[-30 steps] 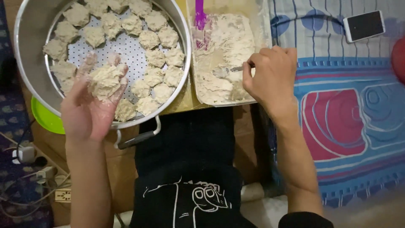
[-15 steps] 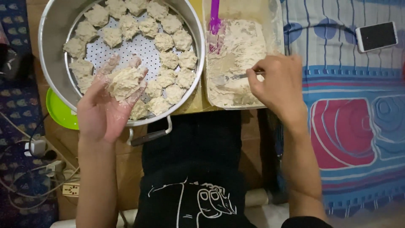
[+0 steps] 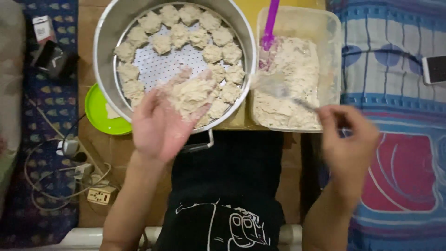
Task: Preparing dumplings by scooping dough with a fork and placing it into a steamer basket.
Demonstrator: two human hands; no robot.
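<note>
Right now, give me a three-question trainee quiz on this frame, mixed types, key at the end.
1. True or false: the left hand cups a wrapper heaped with pale filling.
2. Which colour is the spatula standing in the clear plastic rectangular container of filling? A green, B purple, C red.
3. Fill in: the pale dumplings sit on a perforated tray inside the round ___ steamer pot.

Key:
1. True.
2. B.
3. Metal. The right hand holds a blurred utensil by the container, and a lime green round plate lies at the pot's left.
</note>
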